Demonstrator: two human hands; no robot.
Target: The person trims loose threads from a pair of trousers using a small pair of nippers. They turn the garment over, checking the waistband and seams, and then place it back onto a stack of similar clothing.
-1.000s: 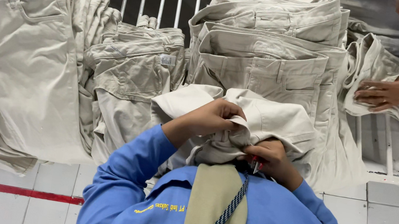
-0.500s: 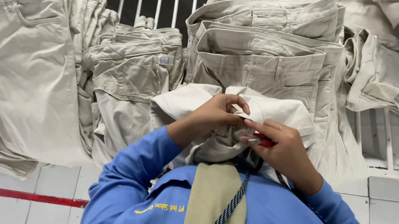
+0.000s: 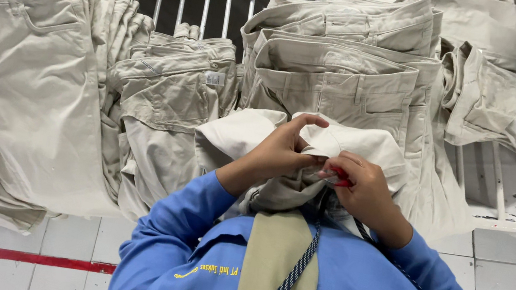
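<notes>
At centre frame, the left hand [image 3: 281, 152] pinches a fold of the beige garment [image 3: 341, 144], while the right hand [image 3: 365, 189] grips a small red tool [image 3: 340, 176] against it; folded beige trousers [image 3: 40, 83] lie stacked behind.

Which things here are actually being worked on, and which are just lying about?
In hand: left hand and right hand gripping the beige garment; small red tool in the right hand.

Lying about: stacked trousers, trousers pile, metal rack.
</notes>
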